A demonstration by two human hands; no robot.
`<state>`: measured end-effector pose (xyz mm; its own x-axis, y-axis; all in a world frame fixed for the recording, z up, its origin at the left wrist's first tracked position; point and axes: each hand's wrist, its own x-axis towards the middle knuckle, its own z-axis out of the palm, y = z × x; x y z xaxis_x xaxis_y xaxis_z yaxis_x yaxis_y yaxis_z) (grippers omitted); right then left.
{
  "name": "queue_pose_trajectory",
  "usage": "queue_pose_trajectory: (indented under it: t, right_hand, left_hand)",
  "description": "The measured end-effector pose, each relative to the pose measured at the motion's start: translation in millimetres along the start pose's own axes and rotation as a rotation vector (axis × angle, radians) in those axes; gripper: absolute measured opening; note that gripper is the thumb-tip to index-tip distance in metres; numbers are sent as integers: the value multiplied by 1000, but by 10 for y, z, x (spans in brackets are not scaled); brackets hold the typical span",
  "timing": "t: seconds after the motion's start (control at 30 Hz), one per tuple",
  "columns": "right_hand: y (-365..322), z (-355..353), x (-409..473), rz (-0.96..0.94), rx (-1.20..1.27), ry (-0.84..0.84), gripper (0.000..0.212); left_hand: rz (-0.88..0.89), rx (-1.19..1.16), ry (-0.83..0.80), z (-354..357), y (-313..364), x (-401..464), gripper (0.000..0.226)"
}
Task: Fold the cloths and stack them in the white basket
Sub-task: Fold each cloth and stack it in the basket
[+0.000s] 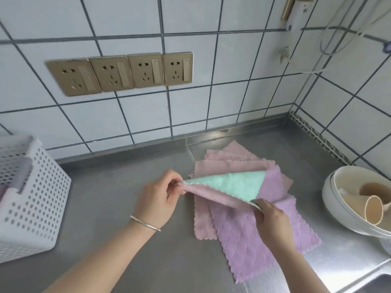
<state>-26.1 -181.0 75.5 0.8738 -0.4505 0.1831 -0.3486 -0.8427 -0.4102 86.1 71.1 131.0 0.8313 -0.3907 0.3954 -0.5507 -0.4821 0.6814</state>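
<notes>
The lifted cloth is two-sided: mint green on the face now turned up, dusty pink on the underside that shows along its near edge. It has a quilted, fuzzy texture and zigzag-cut edges. It is raised off the pile as a triangle, with one corner pointing left toward the basket and the lifted edge running from there down to the right; its far right part still lies on the pile.

The left hand pinches the left corner between thumb and fingers, closed on the fabric. The right hand is closed on the lower right end of the same raised edge, fingers curled over it. A thin metal bangle sits on the left wrist.

Under it lies a loose pile of other cloths: a purple cloth spread flat with its long axis running from upper left to lower right toward the near edge, and pink cloths fanned out behind and beneath it.

All this rests on a steel counter, right of centre. The white basket, perforated, stands at the left edge, well apart from the pile. At the right sits a white bowl holding beige cups. Four gold sockets are set in the tiled wall behind
</notes>
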Motion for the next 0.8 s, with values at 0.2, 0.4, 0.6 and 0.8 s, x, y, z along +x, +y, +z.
queue_pose_trajectory:
  t: [0.2, 0.4, 0.6, 0.8]
  right_hand:
    - [-342, -420, 200, 74, 251, -365, 33]
    - [-1111, -855, 400, -12, 559, -570, 16]
    - [-1627, -640, 614, -57, 592, -642, 32]
    - [-2071, -294, 857, -154, 341, -563, 38]
  left_hand:
    - [-82, 101, 101, -922, -59, -141, 13]
    - [-270, 114, 170, -1683, -141, -310, 24]
    - [-560, 144, 80, -2019, -428, -317, 18]
    - [-667, 207, 24, -2170, -740, -176, 31]
